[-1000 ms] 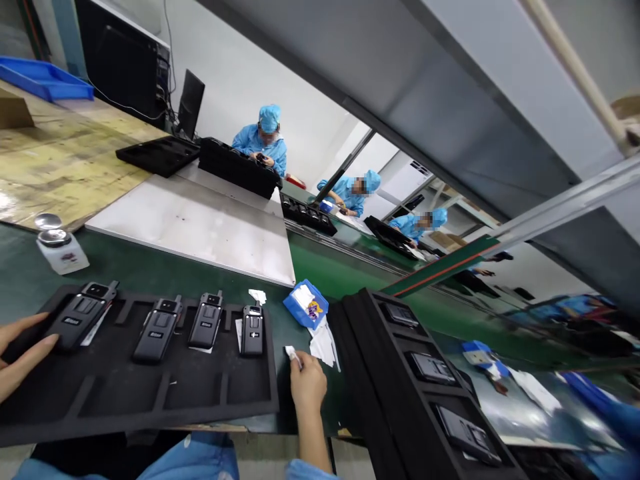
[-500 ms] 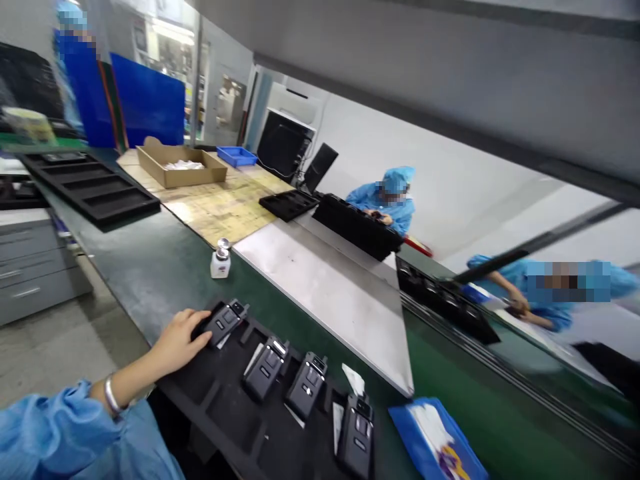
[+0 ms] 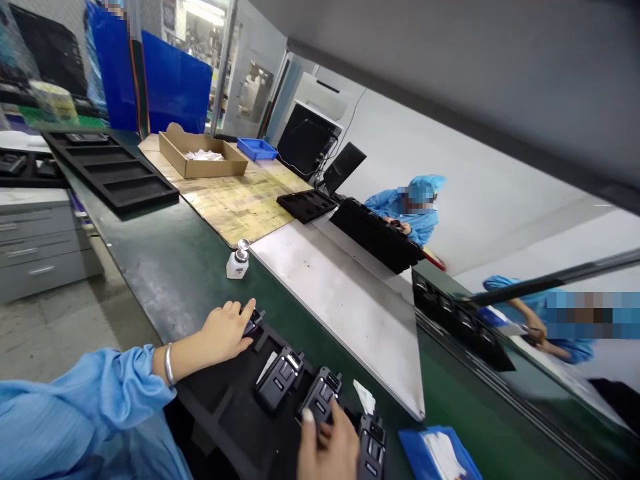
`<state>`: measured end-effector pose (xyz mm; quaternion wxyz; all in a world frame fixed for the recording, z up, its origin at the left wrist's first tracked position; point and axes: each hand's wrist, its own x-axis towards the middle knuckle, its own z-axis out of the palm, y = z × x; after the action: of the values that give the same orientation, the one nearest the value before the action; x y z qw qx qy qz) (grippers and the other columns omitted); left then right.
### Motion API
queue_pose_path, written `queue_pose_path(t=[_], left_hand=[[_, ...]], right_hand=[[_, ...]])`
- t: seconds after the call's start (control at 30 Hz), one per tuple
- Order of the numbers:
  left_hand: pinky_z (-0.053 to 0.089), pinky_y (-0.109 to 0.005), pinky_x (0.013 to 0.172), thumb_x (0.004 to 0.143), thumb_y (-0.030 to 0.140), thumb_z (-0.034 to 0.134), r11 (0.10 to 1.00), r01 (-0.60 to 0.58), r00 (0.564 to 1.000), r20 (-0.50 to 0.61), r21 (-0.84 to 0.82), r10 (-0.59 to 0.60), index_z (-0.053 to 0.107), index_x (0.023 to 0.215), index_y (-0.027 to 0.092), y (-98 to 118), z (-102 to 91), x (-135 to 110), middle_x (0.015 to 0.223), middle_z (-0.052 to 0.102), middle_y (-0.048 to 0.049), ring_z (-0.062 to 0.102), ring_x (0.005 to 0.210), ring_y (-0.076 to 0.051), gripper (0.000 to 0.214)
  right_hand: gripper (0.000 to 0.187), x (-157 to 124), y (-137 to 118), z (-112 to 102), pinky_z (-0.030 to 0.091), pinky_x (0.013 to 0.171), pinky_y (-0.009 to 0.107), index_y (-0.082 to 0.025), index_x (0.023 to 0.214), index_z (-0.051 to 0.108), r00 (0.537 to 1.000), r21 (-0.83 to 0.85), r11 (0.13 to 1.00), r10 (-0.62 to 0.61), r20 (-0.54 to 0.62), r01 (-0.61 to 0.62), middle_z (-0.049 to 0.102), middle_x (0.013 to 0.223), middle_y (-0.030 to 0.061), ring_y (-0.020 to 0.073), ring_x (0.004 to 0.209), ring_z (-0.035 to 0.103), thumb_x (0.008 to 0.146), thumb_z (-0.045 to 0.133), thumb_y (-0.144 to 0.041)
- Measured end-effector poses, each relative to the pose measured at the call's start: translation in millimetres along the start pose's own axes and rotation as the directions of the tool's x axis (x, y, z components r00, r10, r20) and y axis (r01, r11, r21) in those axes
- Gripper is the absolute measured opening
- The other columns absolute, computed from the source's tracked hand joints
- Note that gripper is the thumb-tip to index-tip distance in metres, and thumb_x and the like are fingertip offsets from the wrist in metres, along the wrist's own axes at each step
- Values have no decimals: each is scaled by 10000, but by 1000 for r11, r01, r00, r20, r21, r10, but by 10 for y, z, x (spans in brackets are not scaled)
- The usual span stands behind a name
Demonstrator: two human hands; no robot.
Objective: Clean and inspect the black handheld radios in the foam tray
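A black foam tray (image 3: 227,407) lies on the green belt in front of me, with several black handheld radios in its slots. My left hand (image 3: 225,330) lies over the leftmost radio (image 3: 253,320), fingers curled down on it. At the bottom edge my right hand (image 3: 325,450) rests with its fingers on another radio (image 3: 320,397). A further radio (image 3: 279,379) sits between the two hands, and one more radio (image 3: 371,448) is right of my right hand. A small white slip (image 3: 365,395) sticks up by that last one.
A small white bottle (image 3: 237,261) stands on the belt beyond the tray. A steel plate (image 3: 340,307) and a wooden board (image 3: 235,203) with a cardboard box (image 3: 203,153) lie further back. A blue packet (image 3: 437,453) is at lower right. Co-workers in blue (image 3: 407,210) sit opposite.
The view swung left over the second. My left hand slid further onto the leftmost radio. My right hand, out of view half a second ago, is now on a radio.
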<state>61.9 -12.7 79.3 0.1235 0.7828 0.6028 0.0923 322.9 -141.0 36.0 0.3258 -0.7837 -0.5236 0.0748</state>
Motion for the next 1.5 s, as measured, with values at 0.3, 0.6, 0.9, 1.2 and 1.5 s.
queue_pose_path(t=[0.3, 0.6, 0.9, 1.2, 1.5], left_hand=[[489, -393, 793, 810, 368, 656, 999, 34, 999, -10, 26, -33, 180, 1576, 128, 4, 191, 142, 1089, 624, -195, 580, 1015, -346, 933], [500, -386, 814, 845, 420, 636, 994, 108, 991, -75, -2, -108, 110, 1584, 131, 5, 220, 130, 1089, 609, -133, 562, 1054, -312, 952], [534, -366, 809, 894, 417, 634, 1000, 12, 985, -171, -19, -15, 471, 1412, 192, -80, 151, 15, 1201, 569, -124, 542, 1100, -281, 588], [542, -419, 867, 872, 308, 656, 992, -125, 964, -238, -2, 121, 630, 1197, 233, -112, 178, -51, 1224, 521, -123, 515, 1074, -285, 334], [529, -492, 912, 881, 188, 609, 984, -176, 960, -227, -30, 165, 672, 1211, 301, -122, 195, -41, 1325, 457, -132, 500, 1133, -317, 354]], right_hand=[[758, 166, -797, 517, 463, 906, 533, -64, 1515, 320, 968, -275, 957, -17, 252, 89, 331, 1505, 237, 448, 1173, 503, 908, 416, -508], [759, 73, -616, 651, 446, 892, 498, -77, 1472, 411, 984, -229, 962, -119, 129, 146, 405, 1470, 214, 417, 1182, 460, 917, 417, -594], [768, 41, -499, 686, 431, 904, 471, -98, 1413, 479, 982, -149, 971, -182, 41, 186, 441, 1451, 198, 388, 1223, 459, 908, 423, -674], [743, 50, -459, 701, 423, 934, 483, -88, 1391, 500, 971, -114, 965, -239, -11, 236, 464, 1422, 206, 384, 1223, 478, 913, 447, -655], [725, 54, -501, 650, 432, 918, 476, -84, 1363, 531, 970, -77, 968, -242, -23, 239, 483, 1401, 209, 381, 1209, 493, 921, 432, -651]])
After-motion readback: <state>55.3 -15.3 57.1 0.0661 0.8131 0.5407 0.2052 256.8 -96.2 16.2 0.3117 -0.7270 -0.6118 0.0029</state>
